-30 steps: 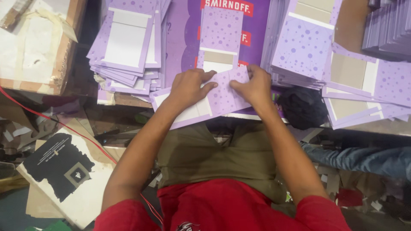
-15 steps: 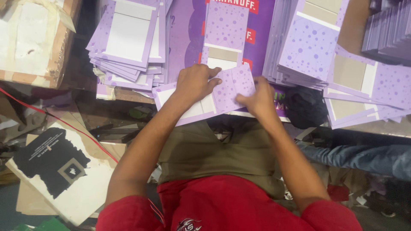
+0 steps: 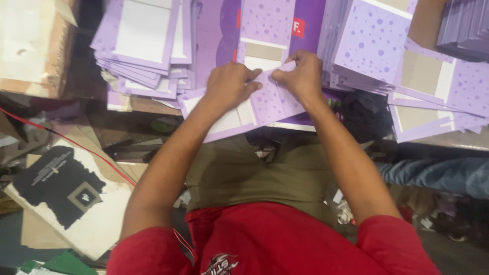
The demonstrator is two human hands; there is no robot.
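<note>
Purple dotted card, a flat carton blank with white inner panels (image 3: 254,104), lies at the near edge of the work surface, directly in front of the person. The left hand (image 3: 230,86) presses down on its middle, fingers curled and pinching a flap. The right hand (image 3: 301,76) meets it fingertip to fingertip, closed on the same folded edge. A tall stack of matching purple blanks (image 3: 140,46) sits to the left, another stack (image 3: 364,43) just right. A red cord (image 3: 66,142) crosses the cluttered floor below.
</note>
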